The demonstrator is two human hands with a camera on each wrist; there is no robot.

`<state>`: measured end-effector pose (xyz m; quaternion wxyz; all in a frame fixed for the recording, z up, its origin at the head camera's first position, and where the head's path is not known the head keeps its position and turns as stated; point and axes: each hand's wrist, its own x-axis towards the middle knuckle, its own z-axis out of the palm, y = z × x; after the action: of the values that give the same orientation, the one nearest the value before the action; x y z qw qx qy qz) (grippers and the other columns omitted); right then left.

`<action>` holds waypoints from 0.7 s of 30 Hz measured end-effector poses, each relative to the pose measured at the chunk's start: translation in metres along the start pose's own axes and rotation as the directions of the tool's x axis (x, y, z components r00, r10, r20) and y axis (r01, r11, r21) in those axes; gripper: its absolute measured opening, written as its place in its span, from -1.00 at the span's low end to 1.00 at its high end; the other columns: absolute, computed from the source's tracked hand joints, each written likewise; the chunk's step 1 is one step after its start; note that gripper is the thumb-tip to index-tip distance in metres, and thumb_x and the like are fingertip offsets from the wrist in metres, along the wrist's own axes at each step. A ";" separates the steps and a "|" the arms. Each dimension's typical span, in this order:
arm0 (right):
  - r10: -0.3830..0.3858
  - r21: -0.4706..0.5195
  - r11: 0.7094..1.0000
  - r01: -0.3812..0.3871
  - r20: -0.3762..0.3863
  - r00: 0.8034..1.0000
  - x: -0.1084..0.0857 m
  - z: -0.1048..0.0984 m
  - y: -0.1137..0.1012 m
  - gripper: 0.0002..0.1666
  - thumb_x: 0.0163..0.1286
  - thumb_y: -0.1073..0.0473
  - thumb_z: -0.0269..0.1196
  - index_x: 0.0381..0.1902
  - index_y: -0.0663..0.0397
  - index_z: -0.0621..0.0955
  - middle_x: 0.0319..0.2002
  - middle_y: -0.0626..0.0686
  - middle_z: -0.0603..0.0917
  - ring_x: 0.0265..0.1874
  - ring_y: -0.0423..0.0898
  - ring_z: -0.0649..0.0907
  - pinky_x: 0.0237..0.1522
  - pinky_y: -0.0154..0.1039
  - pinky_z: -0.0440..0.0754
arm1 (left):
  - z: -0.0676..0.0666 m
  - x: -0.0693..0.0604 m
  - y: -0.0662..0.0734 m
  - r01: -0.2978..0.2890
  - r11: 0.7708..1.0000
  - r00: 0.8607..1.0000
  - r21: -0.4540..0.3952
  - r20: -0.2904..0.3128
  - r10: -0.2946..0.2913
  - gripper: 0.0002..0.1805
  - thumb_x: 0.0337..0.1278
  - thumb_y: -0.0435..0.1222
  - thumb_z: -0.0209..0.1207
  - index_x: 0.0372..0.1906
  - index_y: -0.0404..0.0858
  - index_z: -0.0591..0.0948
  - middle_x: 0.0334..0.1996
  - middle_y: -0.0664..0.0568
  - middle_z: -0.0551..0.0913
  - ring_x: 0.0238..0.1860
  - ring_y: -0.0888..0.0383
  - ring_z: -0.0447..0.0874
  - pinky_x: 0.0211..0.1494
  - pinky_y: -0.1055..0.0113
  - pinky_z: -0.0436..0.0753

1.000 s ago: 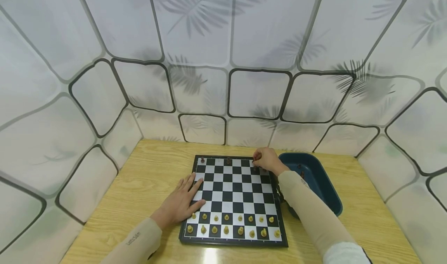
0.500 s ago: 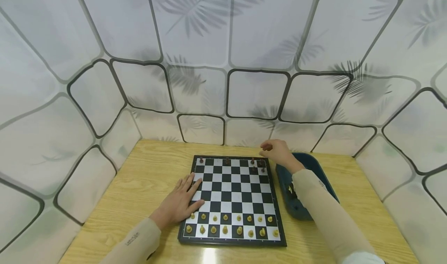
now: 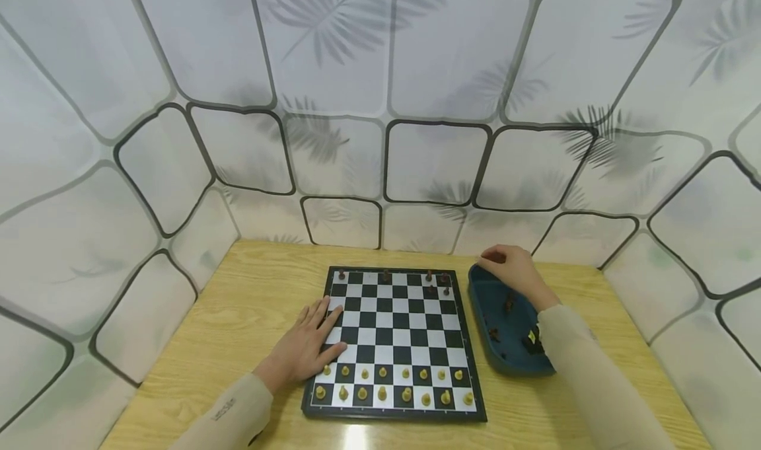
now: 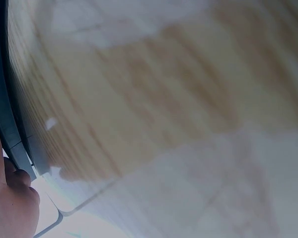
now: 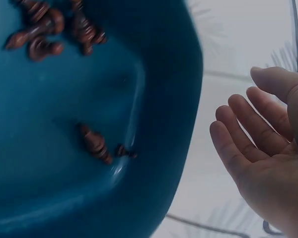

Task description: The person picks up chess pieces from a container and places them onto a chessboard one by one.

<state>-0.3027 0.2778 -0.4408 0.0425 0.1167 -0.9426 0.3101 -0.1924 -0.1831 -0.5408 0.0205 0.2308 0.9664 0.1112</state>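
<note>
My left hand (image 3: 306,347) lies flat with fingers spread on the left edge of the chessboard (image 3: 394,418). Two rows of yellow pieces (image 3: 382,392) line the board's near side. Along the far side stand several dark red pieces (image 3: 386,275), a group of them at the right corner (image 3: 444,279). My right hand (image 3: 516,273) hovers over the far end of the blue bin (image 3: 499,291), fingers relaxed and holding nothing. In the right wrist view, that hand (image 5: 268,134) is beside the bin wall (image 5: 181,129), with red-brown pieces (image 5: 94,142) lying inside the bin.
A black item with a yellow mark (image 3: 533,339) lies in the bin near my right sleeve. The wooden table (image 3: 261,271) meets a patterned wall covering (image 3: 436,159) at the back and both sides.
My right hand has let go of a piece at the board's far right corner and moved right, over the bin. My left hand has stayed in place on the board.
</note>
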 end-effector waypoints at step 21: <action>0.016 -0.031 0.999 -0.013 0.096 0.995 -0.028 -0.002 0.039 -0.53 0.48 0.03 0.40 0.13 0.30 0.71 0.01 0.30 0.80 -0.03 0.23 0.77 0.03 0.19 0.75 | 0.000 -0.001 0.000 0.005 1.000 1.000 -0.002 0.001 -0.005 -0.08 0.55 0.31 -0.14 0.71 -0.18 0.11 0.71 -0.30 -0.07 0.72 -0.26 -0.07 0.76 -0.16 -0.01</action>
<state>-0.2855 0.3149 -0.4656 -0.0035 0.1240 -0.9489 0.2901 -0.1918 -0.1832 -0.5412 0.0215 0.2283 0.9669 0.1122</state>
